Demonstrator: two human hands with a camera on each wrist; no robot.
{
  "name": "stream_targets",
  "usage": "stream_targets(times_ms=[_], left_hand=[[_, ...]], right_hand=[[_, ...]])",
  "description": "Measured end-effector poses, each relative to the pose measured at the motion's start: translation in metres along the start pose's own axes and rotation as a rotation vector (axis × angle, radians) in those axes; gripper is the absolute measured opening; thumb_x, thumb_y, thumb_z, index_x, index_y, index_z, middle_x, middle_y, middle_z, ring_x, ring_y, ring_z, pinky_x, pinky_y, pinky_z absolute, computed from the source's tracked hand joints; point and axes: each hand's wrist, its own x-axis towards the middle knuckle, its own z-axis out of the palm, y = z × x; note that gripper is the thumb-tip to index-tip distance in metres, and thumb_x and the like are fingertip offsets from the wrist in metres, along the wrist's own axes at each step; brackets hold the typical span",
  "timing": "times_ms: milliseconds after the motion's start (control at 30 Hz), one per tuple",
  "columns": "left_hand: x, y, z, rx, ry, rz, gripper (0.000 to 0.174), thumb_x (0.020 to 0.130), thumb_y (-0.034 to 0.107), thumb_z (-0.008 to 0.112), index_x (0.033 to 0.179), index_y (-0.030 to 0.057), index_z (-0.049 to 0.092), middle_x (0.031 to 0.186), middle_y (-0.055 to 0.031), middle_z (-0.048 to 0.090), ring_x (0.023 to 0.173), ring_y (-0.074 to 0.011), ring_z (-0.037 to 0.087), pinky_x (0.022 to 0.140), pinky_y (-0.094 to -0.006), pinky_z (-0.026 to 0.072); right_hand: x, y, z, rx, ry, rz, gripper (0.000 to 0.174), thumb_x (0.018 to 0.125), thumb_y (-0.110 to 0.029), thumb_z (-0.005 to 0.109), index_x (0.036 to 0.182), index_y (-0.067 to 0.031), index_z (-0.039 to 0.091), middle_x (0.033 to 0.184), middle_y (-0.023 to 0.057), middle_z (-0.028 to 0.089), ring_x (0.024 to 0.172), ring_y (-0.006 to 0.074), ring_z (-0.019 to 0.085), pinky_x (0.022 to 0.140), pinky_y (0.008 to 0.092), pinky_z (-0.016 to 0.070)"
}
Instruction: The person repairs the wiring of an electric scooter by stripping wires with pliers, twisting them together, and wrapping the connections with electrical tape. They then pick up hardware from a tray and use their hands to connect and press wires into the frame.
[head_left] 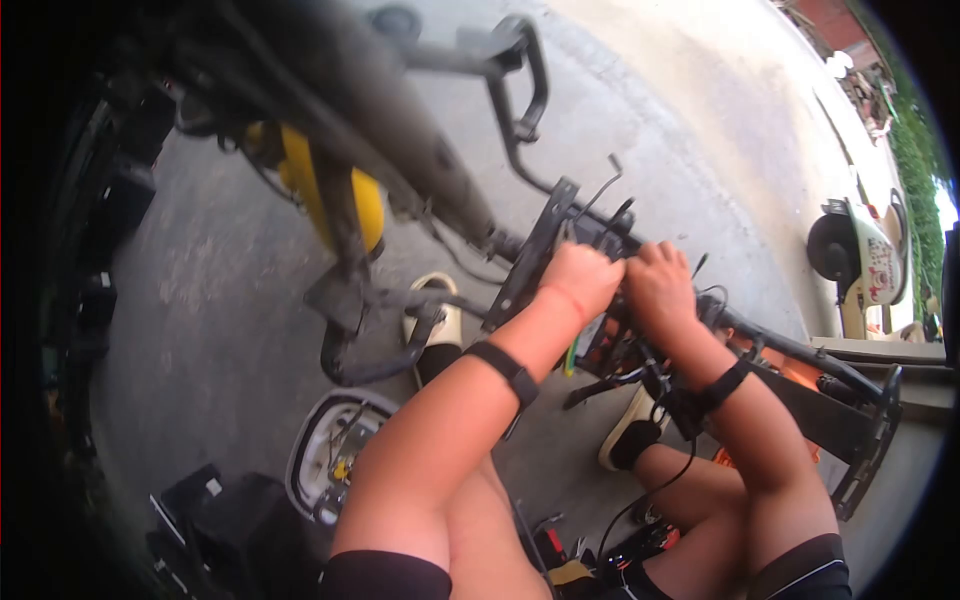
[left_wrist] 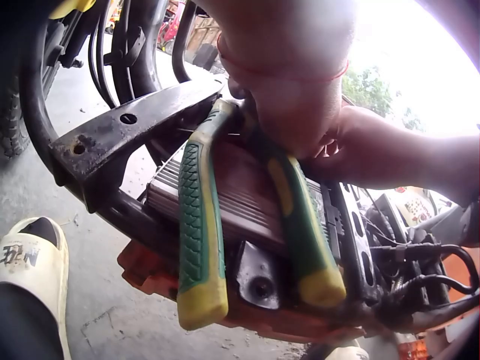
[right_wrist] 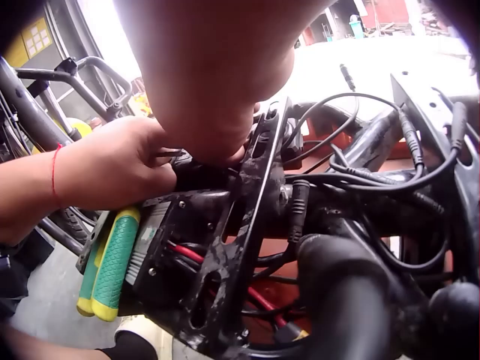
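Note:
In the head view the left hand and the right hand are close together over a black metal frame. Pliers with green and yellow handles point down from beneath the left hand, their handles spread. The left fingers curl at the pliers' upper end; a thin metal piece sticks out by them. Below lies a finned silver box. From the right, the right hand reaches beside the slotted bracket, fingers bent; what its fingertips touch is hidden.
Black cables loop over the frame's right part. A large tube and a yellow part stand at upper left. On the floor are a white-rimmed shell and black parts. A white scooter stands farther right.

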Motion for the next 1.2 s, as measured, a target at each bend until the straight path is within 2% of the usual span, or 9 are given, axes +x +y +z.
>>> stream_targets(times_ms=[200, 467, 700, 767, 833, 1000, 1100, 1167, 1200], left_hand=[[0.001, 0.002, 0.001, 0.027, 0.007, -0.023, 0.011, 0.088, 0.02, 0.055, 0.086, 0.0206, 0.066, 0.074, -0.004, 0.071, 0.07, -0.0237, 0.07, 0.06, -0.0382, 0.0522], [-0.001, 0.002, 0.0, 0.02, 0.006, -0.024, 0.01, 0.087, 0.021, 0.055, 0.084, 0.0197, 0.065, 0.075, -0.003, 0.071, 0.073, -0.0226, 0.071, 0.063, -0.0376, 0.0524], [-0.003, 0.0, 0.003, -0.001, 0.068, -0.009, 0.008, 0.085, 0.02, 0.057, 0.085, 0.0199, 0.065, 0.072, -0.0033, 0.07, 0.071, -0.0216, 0.071, 0.059, -0.0371, 0.0532], [-0.003, 0.001, 0.001, -0.019, 0.059, -0.042, 0.013, 0.087, 0.023, 0.057, 0.078, 0.0194, 0.066, 0.074, -0.0027, 0.071, 0.072, -0.0213, 0.071, 0.064, -0.0386, 0.0527], [-0.004, 0.001, -0.001, 0.021, 0.06, -0.021, 0.011, 0.087, 0.02, 0.056, 0.079, 0.0198, 0.065, 0.074, -0.0034, 0.071, 0.071, -0.0214, 0.071, 0.062, -0.0376, 0.0528], [-0.005, -0.001, -0.002, 0.079, 0.06, 0.014, 0.01, 0.086, 0.017, 0.056, 0.087, 0.02, 0.065, 0.069, -0.003, 0.067, 0.067, -0.0221, 0.069, 0.057, -0.0375, 0.0514], [-0.006, -0.002, -0.002, 0.105, 0.051, 0.041, 0.013, 0.085, 0.015, 0.056, 0.092, 0.0205, 0.066, 0.067, -0.0029, 0.066, 0.065, -0.0221, 0.068, 0.055, -0.0368, 0.051], [-0.006, -0.002, -0.004, 0.078, 0.057, 0.029, 0.018, 0.084, 0.015, 0.056, 0.097, 0.0227, 0.066, 0.068, -0.0022, 0.065, 0.065, -0.0221, 0.067, 0.055, -0.0365, 0.0507], [-0.007, -0.001, -0.006, 0.082, 0.07, 0.031, 0.025, 0.085, 0.014, 0.056, 0.105, 0.0256, 0.067, 0.068, -0.002, 0.066, 0.064, -0.022, 0.067, 0.055, -0.0361, 0.051]], right_hand=[[0.003, -0.009, 0.004, -0.066, -0.009, 0.067, 0.008, 0.079, -0.014, 0.058, 0.078, -0.0083, 0.064, 0.089, 0.0081, 0.059, 0.096, 0.0262, 0.054, 0.086, 0.037, 0.042], [0.002, -0.002, -0.001, -0.125, 0.001, -0.069, 0.008, 0.08, -0.015, 0.057, 0.076, -0.0097, 0.063, 0.086, 0.0067, 0.057, 0.093, 0.0249, 0.055, 0.085, 0.0367, 0.0419], [-0.001, -0.004, -0.004, -0.048, -0.059, -0.001, 0.008, 0.078, -0.016, 0.061, 0.08, -0.0089, 0.064, 0.091, 0.0091, 0.059, 0.097, 0.027, 0.055, 0.087, 0.0397, 0.0423], [0.0, -0.003, 0.001, -0.011, 0.016, 0.038, 0.007, 0.078, -0.015, 0.06, 0.08, -0.0089, 0.063, 0.091, 0.009, 0.06, 0.098, 0.0271, 0.056, 0.086, 0.04, 0.0434], [0.002, -0.003, 0.005, 0.048, 0.006, 0.081, 0.006, 0.079, -0.014, 0.059, 0.078, -0.009, 0.062, 0.089, 0.0086, 0.061, 0.097, 0.0269, 0.057, 0.085, 0.0397, 0.0444], [0.003, -0.002, -0.001, -0.045, -0.058, 0.006, 0.01, 0.081, -0.015, 0.057, 0.082, -0.0089, 0.066, 0.091, 0.0081, 0.063, 0.098, 0.0256, 0.057, 0.086, 0.0382, 0.044], [0.003, 0.0, -0.004, -0.11, -0.073, -0.045, 0.012, 0.082, -0.016, 0.057, 0.085, -0.0095, 0.067, 0.092, 0.0069, 0.063, 0.098, 0.0245, 0.057, 0.087, 0.0365, 0.0428], [0.002, 0.004, -0.003, -0.064, -0.044, -0.053, 0.007, 0.077, -0.016, 0.063, 0.081, -0.0095, 0.064, 0.089, 0.0069, 0.061, 0.094, 0.0254, 0.056, 0.085, 0.0373, 0.0437], [0.002, 0.005, -0.003, -0.058, -0.027, -0.036, 0.008, 0.077, -0.017, 0.064, 0.08, -0.0097, 0.064, 0.088, 0.0069, 0.06, 0.095, 0.0262, 0.056, 0.085, 0.0382, 0.0438]])
